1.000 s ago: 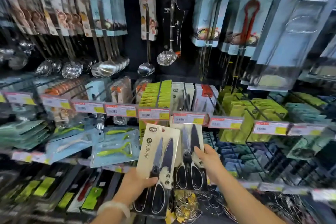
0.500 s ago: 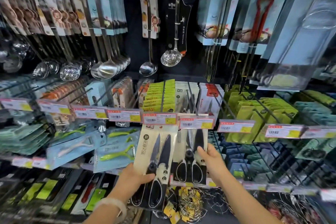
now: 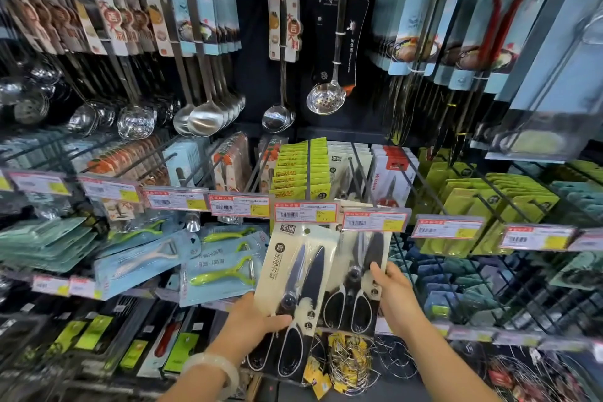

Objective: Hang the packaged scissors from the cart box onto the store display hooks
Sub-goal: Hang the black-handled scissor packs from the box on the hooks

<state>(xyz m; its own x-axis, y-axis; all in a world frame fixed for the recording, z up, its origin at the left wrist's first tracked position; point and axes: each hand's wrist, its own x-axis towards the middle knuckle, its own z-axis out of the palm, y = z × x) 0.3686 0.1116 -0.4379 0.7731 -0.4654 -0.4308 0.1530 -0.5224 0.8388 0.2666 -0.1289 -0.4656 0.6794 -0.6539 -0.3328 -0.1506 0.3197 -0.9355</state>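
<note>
Below the price tag [image 3: 306,211], my left hand [image 3: 251,323] is gripping one scissors pack [image 3: 295,277] while my right hand [image 3: 396,294] is pinching the other scissors pack [image 3: 359,274].

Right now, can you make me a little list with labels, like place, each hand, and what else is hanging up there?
place: store wall of hooks hung with kitchen tools
left hand: grips the left scissors pack, thumb across its front, pack tilted
right hand: holds the right scissors pack by its edge, the pack's top tucked behind a price tag
left wrist: pale bracelet
above: ladles and a slotted spoon
to the left: green peelers in blue packs
</note>
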